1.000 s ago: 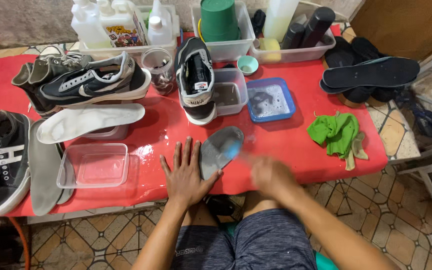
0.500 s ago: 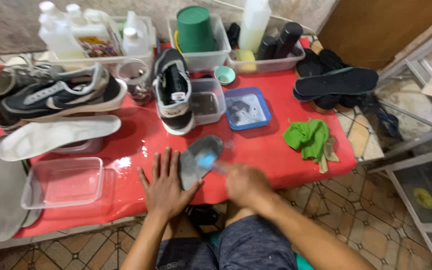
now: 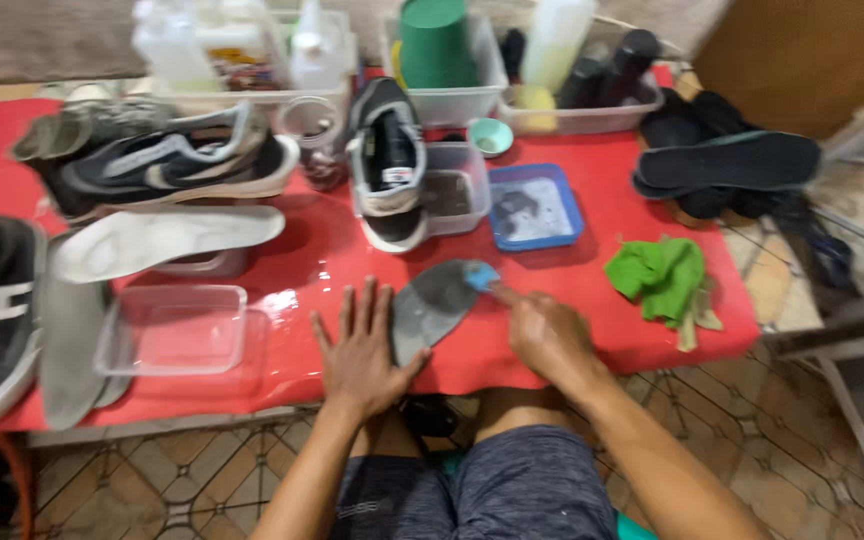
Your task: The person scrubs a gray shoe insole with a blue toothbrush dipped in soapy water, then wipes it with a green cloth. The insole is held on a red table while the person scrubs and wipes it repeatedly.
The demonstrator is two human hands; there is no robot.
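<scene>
Two hands work one grey shoe insole lying on the red table: left hand flat, fingers spread, beside it; right hand presses a small blue pad onto its tip, grip closed

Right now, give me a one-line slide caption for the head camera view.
Left hand steadies a grey insole on a red table while the right hand rubs it.
</scene>
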